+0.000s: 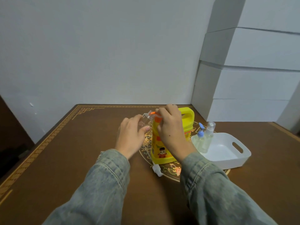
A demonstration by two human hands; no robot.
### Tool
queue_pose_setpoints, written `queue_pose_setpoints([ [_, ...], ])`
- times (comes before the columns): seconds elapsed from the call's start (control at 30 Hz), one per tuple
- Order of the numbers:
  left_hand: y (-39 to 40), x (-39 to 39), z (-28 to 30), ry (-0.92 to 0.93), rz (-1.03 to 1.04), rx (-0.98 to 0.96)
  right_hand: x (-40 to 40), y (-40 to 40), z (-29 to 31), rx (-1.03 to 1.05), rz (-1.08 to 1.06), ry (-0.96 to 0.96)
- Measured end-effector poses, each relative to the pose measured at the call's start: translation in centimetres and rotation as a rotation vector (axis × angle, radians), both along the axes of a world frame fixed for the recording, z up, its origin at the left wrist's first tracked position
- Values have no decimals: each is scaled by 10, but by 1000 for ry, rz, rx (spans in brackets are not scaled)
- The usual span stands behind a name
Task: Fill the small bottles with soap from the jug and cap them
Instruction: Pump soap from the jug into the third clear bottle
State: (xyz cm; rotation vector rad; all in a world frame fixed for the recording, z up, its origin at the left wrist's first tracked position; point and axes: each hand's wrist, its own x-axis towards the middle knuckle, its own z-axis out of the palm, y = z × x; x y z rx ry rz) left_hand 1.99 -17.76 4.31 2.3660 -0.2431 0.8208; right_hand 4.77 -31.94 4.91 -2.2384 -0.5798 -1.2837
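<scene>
A yellow soap jug [160, 148] with an orange pump top [153, 113] stands upright mid-table. My right hand [170, 127] lies over the jug's top, fingers curled on the pump. My left hand [131, 135] grips a small clear bottle [146, 120], tilted with its mouth at the orange spout. A white pump cap [157, 169] lies on the table in front of the jug. Two filled small bottles stand in a white tray: one with a blue pump [201, 135], one with a clear spray cap [209, 133].
The white tray [233, 153] with a handle slot sits right of the jug. Stacked white boxes [243, 78] rise at the back right. The brown table [73, 159] has a gold border and its left edge drops off nearby.
</scene>
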Motion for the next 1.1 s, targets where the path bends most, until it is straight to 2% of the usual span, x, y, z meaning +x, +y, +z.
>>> queue_pose_setpoints([
  [0.17,3,4,18,-27,-10,-2,4,-1,21,-5,-26,24],
  [0.37,0,-2,0,28,-25,-28,0,-2,-1,-45,-23,-13],
  [0.57,0,-3,19,5,-37,-51,4,-3,24,-33,-21,37],
  [0.77,-2,-9,7,68,-24,-80,1,0,4,-21,-11,3],
  [1.0,-3,-6,24,45,-28,-86,5,-3,27,-21,-33,53],
  [1.1,-2,-4,15,63,-16,-86,7,-1,17,-14,-31,25],
])
